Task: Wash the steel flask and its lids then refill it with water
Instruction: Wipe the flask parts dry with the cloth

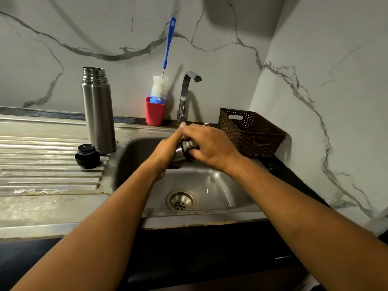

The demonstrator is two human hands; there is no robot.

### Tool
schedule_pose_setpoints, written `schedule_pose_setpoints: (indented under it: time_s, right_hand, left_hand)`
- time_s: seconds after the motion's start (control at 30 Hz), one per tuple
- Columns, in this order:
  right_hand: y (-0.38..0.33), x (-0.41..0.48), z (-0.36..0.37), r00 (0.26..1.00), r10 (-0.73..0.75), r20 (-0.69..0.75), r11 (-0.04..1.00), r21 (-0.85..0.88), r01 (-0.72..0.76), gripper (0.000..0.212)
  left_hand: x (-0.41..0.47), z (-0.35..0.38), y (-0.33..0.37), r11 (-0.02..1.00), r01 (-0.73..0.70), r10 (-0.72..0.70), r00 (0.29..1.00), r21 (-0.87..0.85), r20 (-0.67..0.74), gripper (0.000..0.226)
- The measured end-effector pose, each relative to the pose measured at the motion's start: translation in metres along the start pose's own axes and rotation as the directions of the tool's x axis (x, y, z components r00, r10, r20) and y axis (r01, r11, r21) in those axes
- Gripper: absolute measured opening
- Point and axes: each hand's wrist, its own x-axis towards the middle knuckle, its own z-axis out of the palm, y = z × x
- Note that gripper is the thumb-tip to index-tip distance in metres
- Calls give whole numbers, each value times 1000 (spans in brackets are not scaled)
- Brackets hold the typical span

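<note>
Over the middle of the sink (212, 185), both hands meet round the steel cup lid (178, 154); the left hand (165, 153) grips its closed end from below, and the right hand (210, 145) curls over its dark-rimmed mouth; whether that hand also holds a scrubber I cannot tell. The lid lies tilted, its closed end toward seven o'clock and its mouth toward one o'clock, just below the tap (185, 95), where no stream shows. From the hands, the steel flask (98, 114) stands at ten o'clock on the drainboard (42, 164), long axis upright and mouth uncovered; the black stopper (87, 156) sits at nine o'clock, just beside the flask's base. The left hand is the nearer to both; I judge it the natural one to reach for them next. The bottle brush (160, 89) stands in a red cup (155, 112) at twelve o'clock.
</note>
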Motion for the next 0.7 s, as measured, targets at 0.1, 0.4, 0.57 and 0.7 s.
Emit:
schedule_pose_setpoints:
  time_s: [0.1,0.4,0.57,0.7]
  right_hand:
    - [-4,-3,10,946,310,97,920,219,-324,20]
    - [7,-19,3,304,317,898,-258,391,-884,22]
    - [16,-31,1,340,420,842,-443,517,-733,22]
    - [21,-38,5,316,548,775,-507,608,-611,26]
  left_hand:
    - [3,0,-4,986,-47,48,999,159,-5,62]
    - [1,-1,-3,995,-39,44,998,94,-53,67]
    - [-2,0,0,917,244,-307,937,-316,-165,61]
    - [0,-4,2,843,337,-363,932,-420,19,82]
